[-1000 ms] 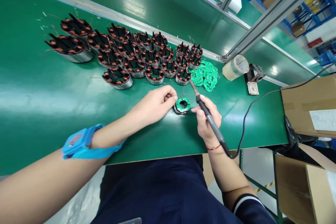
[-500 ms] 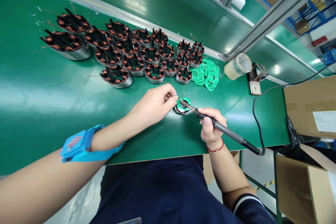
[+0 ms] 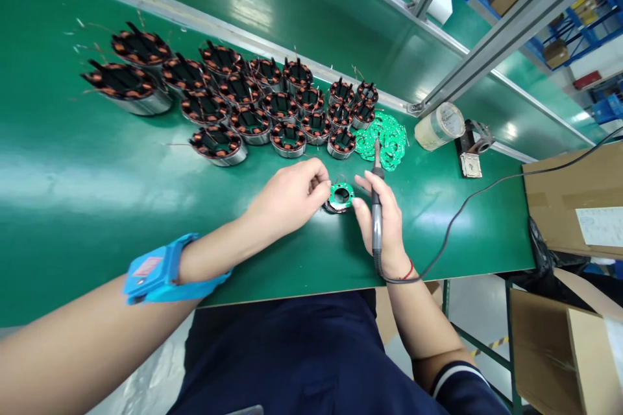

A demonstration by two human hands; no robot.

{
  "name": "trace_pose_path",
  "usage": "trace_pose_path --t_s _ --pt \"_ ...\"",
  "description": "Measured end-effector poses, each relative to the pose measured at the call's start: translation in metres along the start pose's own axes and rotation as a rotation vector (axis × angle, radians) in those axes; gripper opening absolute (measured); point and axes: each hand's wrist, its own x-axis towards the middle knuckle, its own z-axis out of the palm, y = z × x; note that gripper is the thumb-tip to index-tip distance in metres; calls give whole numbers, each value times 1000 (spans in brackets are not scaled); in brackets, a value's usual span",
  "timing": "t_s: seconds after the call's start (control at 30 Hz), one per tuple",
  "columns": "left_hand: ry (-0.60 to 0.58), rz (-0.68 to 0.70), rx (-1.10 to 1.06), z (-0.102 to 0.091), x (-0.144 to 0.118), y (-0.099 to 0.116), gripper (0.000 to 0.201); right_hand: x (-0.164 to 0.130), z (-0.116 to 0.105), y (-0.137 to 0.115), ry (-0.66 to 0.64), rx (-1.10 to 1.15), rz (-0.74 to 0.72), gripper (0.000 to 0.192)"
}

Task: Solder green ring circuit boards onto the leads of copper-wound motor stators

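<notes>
The right hand [image 3: 382, 220] is closed around the grip of a soldering iron [image 3: 376, 204], whose shaft runs up along the fingers so that its tip points away from the body toward the pile of loose green boards [image 3: 384, 136], lifted clear of the work. The left hand [image 3: 292, 198] is pinched shut, thumb and forefinger meeting at the left edge of a small stator [image 3: 339, 197] capped with a green ring-shaped circuit board; whether a strand of solder or a lead wire sits between those fingertips is too fine to tell. A blue wrist strap [image 3: 163, 270] circles the left forearm.

The stator stands on the green worktop [image 3: 97, 181] just between the two hands, touching the left fingertips and close to the right forefinger. As a judgement, this looks like a pause between solder joints on the board: the piece is being steadied or turned while the iron is held off. Another joint would call for bringing the tip down onto a pad of the ring without brushing the left fingers beside it.

Beyond the hands, a cluster of copper-wound stators [image 3: 243, 104] without boards stands in rows, close-packed. Right of the board pile lies a roll of tape [image 3: 438, 124] on its side, and next to it a small metal stand [image 3: 473, 146]. The iron's black cable [image 3: 467, 204] loops off to the right. Open cardboard boxes [image 3: 559, 343] stand below the worktop's right end; their contents are not visible.
</notes>
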Motion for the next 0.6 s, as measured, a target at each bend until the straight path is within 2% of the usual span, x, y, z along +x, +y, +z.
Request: trace_pose_path --t_s 0.07,0.13,0.23,0.43,0.53,0.6 --pt "-51 6 -93 -1 1 -7 19 0 -1 0 -61 -37 -9 53" --pt "-132 61 -160 -1 0 -14 34 -1 0 0 -95 -38 -3 60" --pt "-231 180 -114 4 -3 -19 61 -5 5 -3 -74 -39 37 59" --pt "-126 239 38 23 -9 -17 59 -17 17 -15 89 -128 159 46" --pt "-111 237 30 26 -9 -18 61 -19 20 -15 144 -155 148 52" --pt "-91 215 -5 27 -9 -19 65 -17 20 -15 134 -120 160 54"
